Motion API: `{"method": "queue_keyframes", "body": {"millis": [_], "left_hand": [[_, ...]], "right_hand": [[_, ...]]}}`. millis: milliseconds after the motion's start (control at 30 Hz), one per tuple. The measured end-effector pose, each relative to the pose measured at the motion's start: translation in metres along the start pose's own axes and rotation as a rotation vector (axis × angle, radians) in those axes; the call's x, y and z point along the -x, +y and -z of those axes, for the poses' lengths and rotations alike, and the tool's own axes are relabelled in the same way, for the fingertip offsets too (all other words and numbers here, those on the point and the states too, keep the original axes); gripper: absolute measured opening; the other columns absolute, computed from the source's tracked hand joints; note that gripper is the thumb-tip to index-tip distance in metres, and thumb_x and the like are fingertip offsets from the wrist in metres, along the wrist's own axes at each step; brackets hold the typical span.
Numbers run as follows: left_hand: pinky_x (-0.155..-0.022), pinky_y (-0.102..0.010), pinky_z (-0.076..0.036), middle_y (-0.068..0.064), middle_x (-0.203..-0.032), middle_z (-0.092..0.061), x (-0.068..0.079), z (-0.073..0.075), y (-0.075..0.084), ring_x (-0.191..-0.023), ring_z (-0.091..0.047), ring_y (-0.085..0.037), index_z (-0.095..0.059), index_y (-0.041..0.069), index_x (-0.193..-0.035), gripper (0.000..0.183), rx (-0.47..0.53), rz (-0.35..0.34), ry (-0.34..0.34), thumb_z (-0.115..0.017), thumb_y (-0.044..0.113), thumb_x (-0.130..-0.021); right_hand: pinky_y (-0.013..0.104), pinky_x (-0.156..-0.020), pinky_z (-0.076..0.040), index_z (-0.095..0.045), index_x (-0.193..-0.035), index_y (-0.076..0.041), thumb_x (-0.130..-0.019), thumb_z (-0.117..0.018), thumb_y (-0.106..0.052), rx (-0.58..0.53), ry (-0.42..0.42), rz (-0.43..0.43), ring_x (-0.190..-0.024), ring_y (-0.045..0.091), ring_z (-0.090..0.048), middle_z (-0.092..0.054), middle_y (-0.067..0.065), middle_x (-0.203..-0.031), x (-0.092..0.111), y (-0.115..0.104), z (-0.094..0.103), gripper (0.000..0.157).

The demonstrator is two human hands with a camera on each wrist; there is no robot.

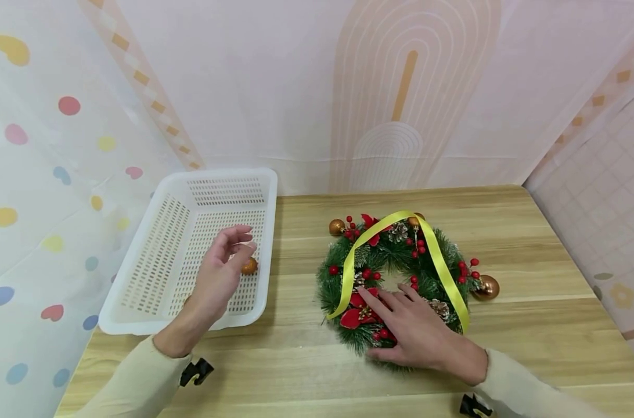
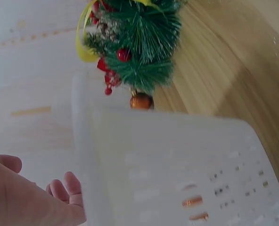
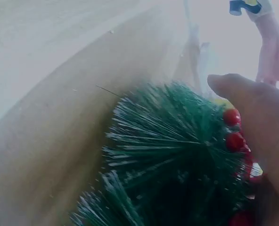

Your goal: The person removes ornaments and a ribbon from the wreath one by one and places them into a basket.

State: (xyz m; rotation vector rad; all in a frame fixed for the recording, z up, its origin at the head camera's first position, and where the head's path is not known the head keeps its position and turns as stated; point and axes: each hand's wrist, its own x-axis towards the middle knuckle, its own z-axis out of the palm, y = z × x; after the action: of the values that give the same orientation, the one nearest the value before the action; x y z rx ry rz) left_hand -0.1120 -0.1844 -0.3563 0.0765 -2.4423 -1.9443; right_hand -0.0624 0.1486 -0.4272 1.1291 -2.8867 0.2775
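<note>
Over the white plastic basket (image 1: 266,232) hangs my left hand (image 1: 220,273), its fingers loosely bent and nothing visible between them. Just beyond its fingertips, a gold bauble (image 1: 249,266) lies in the basket. My right hand (image 1: 416,331) rests on the front of a green Christmas wreath (image 1: 330,290), fingers spread and fairly straight. Near its fingertips is a red fabric flower (image 1: 351,318). A yellow ribbon (image 1: 442,270) loops over the wreath, which also bears red berries and pine cones. The right wrist view shows the thumb (image 3: 231,87) above the green needles (image 3: 163,141).
The basket stands on the left of the wooden table (image 1: 301,371). A shiny copper bauble (image 1: 487,287) sticks out at the wreath's right, and a glittery one (image 1: 337,227) at its upper left. A patterned curtain (image 1: 275,87) hangs behind the table.
</note>
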Motion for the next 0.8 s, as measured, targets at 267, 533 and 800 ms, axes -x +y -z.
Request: {"method": "queue_keyframes", "body": {"millis": [267,533,800], "left_hand": [[-0.081,-0.024,-0.046,-0.009,-0.118,-0.048,0.001,-0.022,0.003,-0.098,-0.049,-0.015,-0.048,0.008,-0.124,0.031,0.013,-0.002,-0.062,-0.054,0.014,-0.094],[-0.085,-0.031,-0.046,-0.003,-0.119,-0.048,0.007,-0.041,0.003,-0.101,-0.047,-0.019,-0.049,0.013,-0.123,0.029,0.030,-0.001,-0.147,-0.055,0.013,-0.094],[-0.089,-0.037,-0.045,0.000,-0.120,-0.050,0.010,-0.056,0.001,-0.104,-0.048,-0.019,-0.050,0.018,-0.121,0.028,0.034,0.020,-0.183,-0.057,0.019,-0.093]], "right_hand": [[0.047,-0.096,-0.036,-0.014,-0.150,-0.019,-0.078,-0.063,-0.058,0.086,0.027,0.012,-0.111,0.025,-0.055,-0.058,0.010,-0.125,-0.001,0.003,-0.007,0.095],[0.044,-0.092,-0.037,-0.015,-0.150,-0.019,-0.080,-0.063,-0.055,0.109,0.031,0.036,-0.101,0.023,-0.059,-0.061,0.005,-0.121,0.000,0.006,-0.007,0.093],[0.043,-0.091,-0.037,-0.017,-0.150,-0.022,-0.078,-0.065,-0.055,0.095,0.032,0.063,-0.099,0.022,-0.059,-0.062,0.001,-0.118,0.001,0.010,-0.006,0.093]]}}
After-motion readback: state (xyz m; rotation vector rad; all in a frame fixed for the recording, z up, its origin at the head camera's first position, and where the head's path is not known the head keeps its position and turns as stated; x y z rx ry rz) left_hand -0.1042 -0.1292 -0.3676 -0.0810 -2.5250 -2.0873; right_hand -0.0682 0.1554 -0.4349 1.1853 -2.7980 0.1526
